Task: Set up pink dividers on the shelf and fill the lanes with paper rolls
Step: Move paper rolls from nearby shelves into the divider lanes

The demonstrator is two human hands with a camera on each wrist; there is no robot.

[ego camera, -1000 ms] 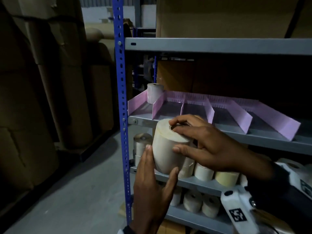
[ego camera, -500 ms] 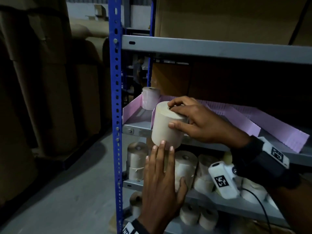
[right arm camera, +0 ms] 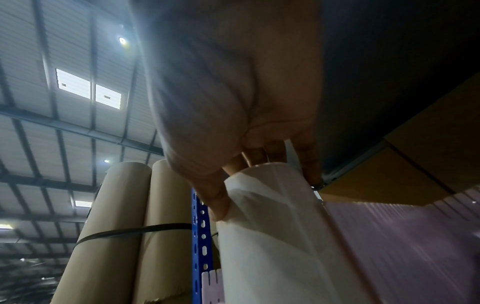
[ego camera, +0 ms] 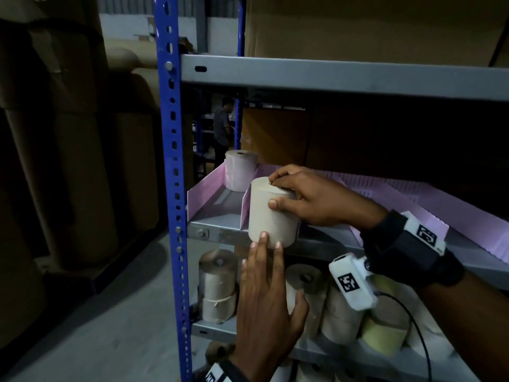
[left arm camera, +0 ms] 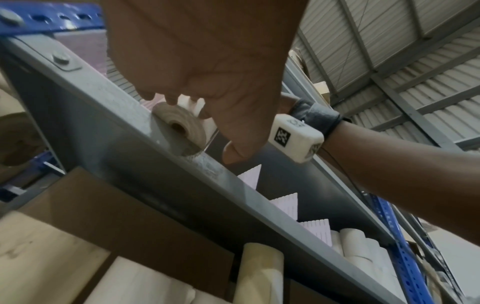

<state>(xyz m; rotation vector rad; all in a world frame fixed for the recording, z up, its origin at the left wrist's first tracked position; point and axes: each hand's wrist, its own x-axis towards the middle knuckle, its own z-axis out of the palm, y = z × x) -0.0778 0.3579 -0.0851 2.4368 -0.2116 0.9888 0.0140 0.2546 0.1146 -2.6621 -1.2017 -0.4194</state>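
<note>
Head view: the right hand [ego camera: 311, 199] grips an off-white cylindrical paper roll [ego camera: 271, 213] from above at the front edge of the grey metal shelf [ego camera: 220, 231], beside a pink slotted plastic divider [ego camera: 245, 206]; the flat left hand [ego camera: 264, 304] touches its base. Left wrist view: the roll's end overhangs the shelf lip. Right wrist view: fingers [right arm camera: 255, 157] curl over the top. It looks firm and moderately heavy, best held top and bottom.

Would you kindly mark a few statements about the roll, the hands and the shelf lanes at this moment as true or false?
1. The right hand grips the paper roll at its top end. True.
2. The left hand is curled into a fist around the roll. False: its fingers are straight, tips touching the roll's lower edge.
3. One roll already stands at the back of the leftmost lane. True.
4. The pink dividers lie stacked on the floor. False: they stand on the shelf, forming lanes.
</note>
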